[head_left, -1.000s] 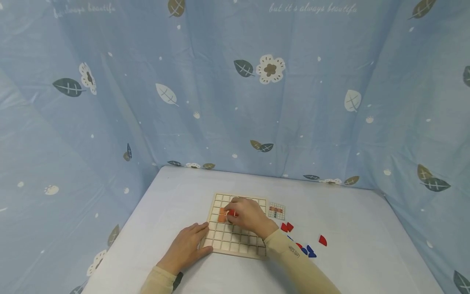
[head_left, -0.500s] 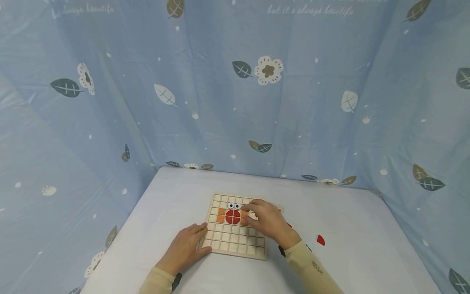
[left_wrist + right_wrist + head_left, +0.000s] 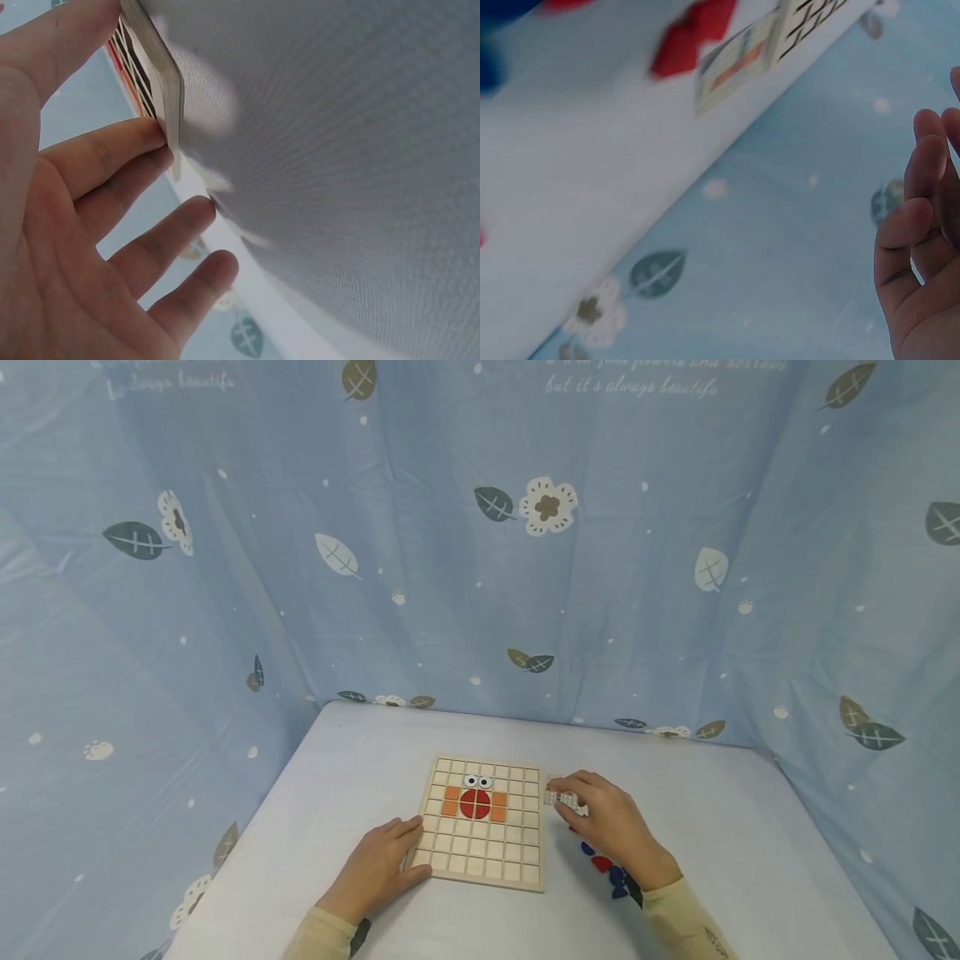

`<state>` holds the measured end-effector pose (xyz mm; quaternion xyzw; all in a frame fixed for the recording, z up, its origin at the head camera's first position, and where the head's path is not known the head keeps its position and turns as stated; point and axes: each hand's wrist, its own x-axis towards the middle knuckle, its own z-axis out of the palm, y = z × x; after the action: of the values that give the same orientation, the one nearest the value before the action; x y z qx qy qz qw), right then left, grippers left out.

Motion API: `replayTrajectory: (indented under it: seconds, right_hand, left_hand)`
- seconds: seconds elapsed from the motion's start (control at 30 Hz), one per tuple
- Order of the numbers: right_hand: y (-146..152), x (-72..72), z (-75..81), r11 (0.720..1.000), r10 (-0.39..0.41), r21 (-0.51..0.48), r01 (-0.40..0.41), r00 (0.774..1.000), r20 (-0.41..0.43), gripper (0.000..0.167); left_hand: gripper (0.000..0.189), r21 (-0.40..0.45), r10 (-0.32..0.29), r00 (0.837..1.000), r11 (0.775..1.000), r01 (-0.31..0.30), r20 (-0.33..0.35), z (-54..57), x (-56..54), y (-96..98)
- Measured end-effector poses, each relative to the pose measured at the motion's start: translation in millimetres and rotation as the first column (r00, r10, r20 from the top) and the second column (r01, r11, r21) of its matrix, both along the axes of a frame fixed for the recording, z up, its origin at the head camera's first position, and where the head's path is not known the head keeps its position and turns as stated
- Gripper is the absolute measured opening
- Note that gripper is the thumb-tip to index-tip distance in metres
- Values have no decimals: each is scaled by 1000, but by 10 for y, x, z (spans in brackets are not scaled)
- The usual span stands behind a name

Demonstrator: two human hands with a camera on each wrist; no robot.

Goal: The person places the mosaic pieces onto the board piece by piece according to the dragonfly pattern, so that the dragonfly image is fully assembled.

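A square wooden grid board (image 3: 487, 852) lies on the white table. Set in its cells are two eye pieces (image 3: 477, 782), a red disc of quarter pieces (image 3: 468, 798), and orange pieces (image 3: 451, 802) on both sides of the disc. My left hand (image 3: 378, 864) touches the board's near left corner, fingertips at the left edge and thumb at the front one. In the left wrist view, extended fingers (image 3: 112, 154) meet the board's rim. Right of the board, my right hand (image 3: 618, 831) hovers with loosely bent fingers, nothing visible between them, partly covering a small pattern card (image 3: 553, 799).
Loose blue pieces (image 3: 617, 878) and a red piece (image 3: 602, 863) lie beside and below my right hand, which hides part of the group. More red pieces (image 3: 694, 34) appear near the card in the right wrist view. A blue patterned curtain (image 3: 420, 568) surrounds the table.
My right hand has left the board, moving right to above the card and loose pieces. The eyes, red disc and both orange sides are now uncovered. My left hand has stayed in place.
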<state>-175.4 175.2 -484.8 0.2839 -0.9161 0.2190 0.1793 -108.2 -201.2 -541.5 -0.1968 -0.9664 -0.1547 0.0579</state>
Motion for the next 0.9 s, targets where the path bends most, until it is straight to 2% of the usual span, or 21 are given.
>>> replayTrajectory:
  seconds: [0.17, 0.33, 0.5, 0.63, 0.83, 0.9]
  right_hand:
    - [371, 62, 21, 994, -109, 20, 108, 992, 57, 40]
    - [721, 126, 10, 975, -219, 72, 212, 969, 113, 41]
    - [969, 202, -25, 954, -294, 116, 277, 941, 168, 40]
    - [1111, 258, -93, 936, -345, 167, 310, 904, 255, 39]
    - [1266, 317, -201, 914, -403, 236, 331, 812, 423, 38]
    - [1295, 327, -225, 910, -412, 248, 332, 789, 455, 38]
  left_hand:
    - [66, 0, -3, 1000, 1000, 3, -16, 2, -7, 7]
    - [65, 5, -14, 1000, 1000, 15, -27, 4, -1, 0]
    - [65, 6, -9, 1000, 1000, 9, -1, -13, 1, -13]
    - [66, 6, -7, 1000, 1000, 7, 1, -22, -7, -11]
    - [66, -12, -3, 1000, 1000, 3, -1, -33, -27, -7]
    - [66, -19, 1, 1000, 1000, -1, -3, -32, -28, -6]
